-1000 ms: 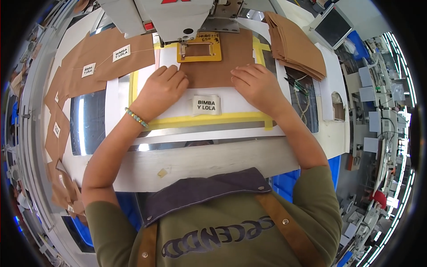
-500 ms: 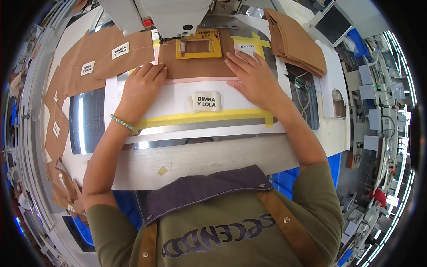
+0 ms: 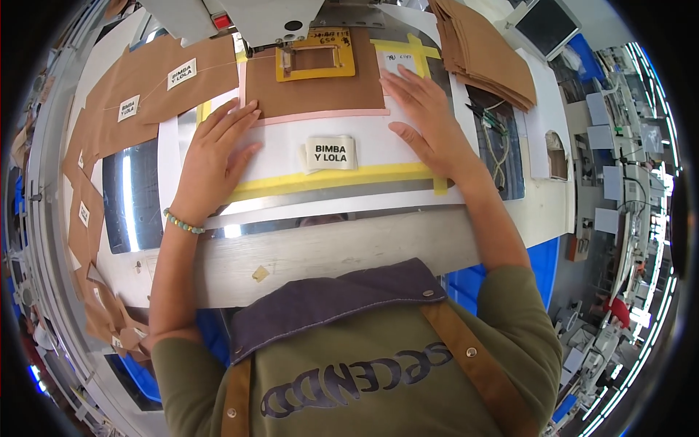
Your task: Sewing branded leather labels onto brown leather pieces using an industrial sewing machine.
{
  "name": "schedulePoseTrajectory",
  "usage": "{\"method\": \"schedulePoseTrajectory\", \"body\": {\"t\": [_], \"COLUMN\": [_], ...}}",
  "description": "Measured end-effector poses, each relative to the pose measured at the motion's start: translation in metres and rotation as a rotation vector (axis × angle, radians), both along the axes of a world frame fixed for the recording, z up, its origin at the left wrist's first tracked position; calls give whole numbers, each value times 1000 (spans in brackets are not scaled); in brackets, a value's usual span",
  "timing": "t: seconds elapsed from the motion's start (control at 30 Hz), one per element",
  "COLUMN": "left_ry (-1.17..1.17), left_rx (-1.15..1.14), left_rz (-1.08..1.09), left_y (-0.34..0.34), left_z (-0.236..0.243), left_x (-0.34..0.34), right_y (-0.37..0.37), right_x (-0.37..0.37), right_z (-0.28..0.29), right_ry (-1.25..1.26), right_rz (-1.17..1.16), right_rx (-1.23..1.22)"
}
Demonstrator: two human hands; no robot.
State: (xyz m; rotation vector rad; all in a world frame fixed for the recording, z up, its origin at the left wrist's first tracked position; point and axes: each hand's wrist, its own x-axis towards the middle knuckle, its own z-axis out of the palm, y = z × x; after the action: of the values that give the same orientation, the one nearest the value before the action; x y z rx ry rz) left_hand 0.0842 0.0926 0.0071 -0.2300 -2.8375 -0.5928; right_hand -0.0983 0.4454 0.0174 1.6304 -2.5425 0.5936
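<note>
**Brown panel under machine head, both hands flat and ungripping**

A folded-looking stack of cream labels [image 3: 331, 153], oblong with dark print, lies near the centre of a smooth white sheet [image 3: 280, 146]. Beyond it sits the matt brown panel [image 3: 313, 95], straight-edged, bordered along its near and left edges by pink strip [image 3: 324, 116]. The left hand [image 3: 211, 156] lies at the panel's near left corner, fingers slightly parted, pinching nothing. The right hand [image 3: 429, 124] is beside the right edge, fingers and thumb spread, holding nothing; fingertip pressure cannot be told. A flat yellow frame [image 3: 315, 73] with a rectangular opening rests on the panel's far part, beneath the machine head [image 3: 269, 18].

The table [image 3: 328, 251] is pale and lightly marked, with a tan scrap [image 3: 260, 274] toward its near edge. At its far right corner stands a monitor [image 3: 545, 33]; workstations [image 3: 604, 233] line the room to the right.

Count: one panel beneath the machine, one frame, one label stack; one pile of brown pieces [image 3: 484, 62] at far right, number unclear; at least six labels on the brown chain [image 3: 145, 91] along the left edge.
</note>
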Motion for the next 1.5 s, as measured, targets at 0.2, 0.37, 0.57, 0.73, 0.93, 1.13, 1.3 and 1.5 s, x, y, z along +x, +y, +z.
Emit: {"method": "schedulePoseTrajectory", "body": {"t": [0.2, 0.37, 0.57, 0.73, 0.93, 1.13, 1.3, 1.5], "left_ry": [4, -12, 11, 36, 43, 177, 113, 124], "left_rx": [-69, -74, 7, 188, 224, 78, 127, 144], "left_rz": [11, 7, -11, 31, 24, 37, -27, 18], "left_y": [3, 4, -2, -5, -3, 2, -2, 3], "left_z": [-1, 1, 0, 1, 1, 0, -1, 5], "left_x": [-1, -3, -1, 0, 1, -2, -3, -2], "right_y": [-2, -3, -6, -5, -5, -4, -1, -20], "right_x": [3, 0, 1, 4, 3, 3, 0, 23], "right_z": [-1, -8, -5, 6, 0, 0, -2, 13], "right_ry": [101, 91, 107, 110, 80, 76, 77, 51], "right_rz": [31, 12, 9, 9, 34, 45, 59, 166], "right_rx": [138, 159, 166, 73, 161, 107, 81, -161]}}
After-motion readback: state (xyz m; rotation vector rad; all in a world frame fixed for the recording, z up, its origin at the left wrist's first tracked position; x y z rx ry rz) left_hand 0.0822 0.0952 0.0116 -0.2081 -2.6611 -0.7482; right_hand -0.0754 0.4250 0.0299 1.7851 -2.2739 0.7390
